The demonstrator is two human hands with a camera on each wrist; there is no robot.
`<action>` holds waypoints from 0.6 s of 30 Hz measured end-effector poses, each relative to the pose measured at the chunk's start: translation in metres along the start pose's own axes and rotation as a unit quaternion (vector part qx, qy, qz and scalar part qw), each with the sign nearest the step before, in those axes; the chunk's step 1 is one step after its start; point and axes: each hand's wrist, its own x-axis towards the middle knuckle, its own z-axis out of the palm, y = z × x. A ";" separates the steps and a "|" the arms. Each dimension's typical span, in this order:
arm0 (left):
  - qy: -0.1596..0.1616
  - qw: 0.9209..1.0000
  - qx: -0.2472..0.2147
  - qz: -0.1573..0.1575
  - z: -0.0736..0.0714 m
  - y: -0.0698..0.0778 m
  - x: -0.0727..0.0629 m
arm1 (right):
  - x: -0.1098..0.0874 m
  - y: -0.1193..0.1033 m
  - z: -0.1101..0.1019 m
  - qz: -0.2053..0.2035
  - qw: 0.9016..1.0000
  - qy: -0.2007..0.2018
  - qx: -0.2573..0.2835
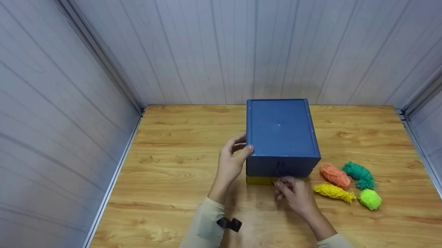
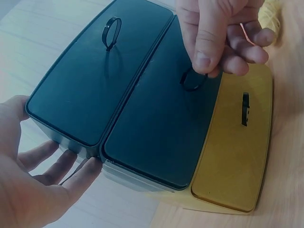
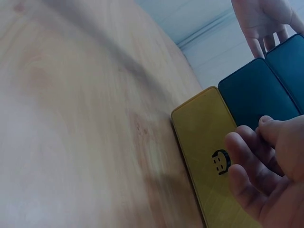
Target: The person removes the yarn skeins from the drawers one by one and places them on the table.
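Observation:
A small drawer unit with a blue top (image 1: pixel 281 124) stands on the table. Its front has two dark blue drawers, a top drawer (image 2: pixel 71 90) and a middle drawer (image 2: pixel 147 133), above a yellow bottom drawer (image 2: pixel 228 156). Each carries a black loop handle. My left hand (image 1: pixel 232 163) steadies the unit's left front corner, thumb on the top edge, fairly straight fingers against the side. With thumb and fingertips, my right hand (image 1: pixel 294 194) pinches the middle drawer's loop handle (image 2: pixel 185 84). All the drawers look closed; their contents are hidden.
Right of the unit lie yarn bundles: orange (image 1: pixel 335 176), green (image 1: pixel 360 174), yellow (image 1: pixel 334 192) and a neon yellow-green ball (image 1: pixel 370 199). White panel walls (image 1: pixel 201 45) border the wooden table (image 1: pixel 163 172) at the back and both sides.

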 end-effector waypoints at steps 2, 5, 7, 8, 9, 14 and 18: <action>-0.001 1.000 0.002 -0.001 0.000 0.000 0.000 | 0.000 0.001 -0.001 0.005 1.000 -0.002 0.009; -0.001 1.000 0.000 -0.003 0.000 0.000 0.000 | -0.001 0.002 -0.004 0.013 1.000 -0.002 0.012; 0.000 1.000 -0.001 -0.004 0.000 0.000 0.000 | -0.001 0.003 -0.007 0.020 1.000 0.000 0.007; 0.002 1.000 -0.002 -0.005 0.000 0.000 0.001 | -0.001 0.003 -0.008 0.025 1.000 0.001 0.004; 0.002 1.000 -0.003 -0.005 0.000 0.000 0.001 | -0.001 0.004 -0.009 0.028 1.000 0.003 -0.002; 0.005 1.000 -0.007 -0.008 0.001 0.000 0.001 | -0.002 0.011 -0.010 0.050 0.998 -0.007 -0.034; 0.007 1.000 -0.004 -0.004 0.002 0.000 0.001 | -0.003 0.020 -0.007 0.076 0.996 -0.026 -0.033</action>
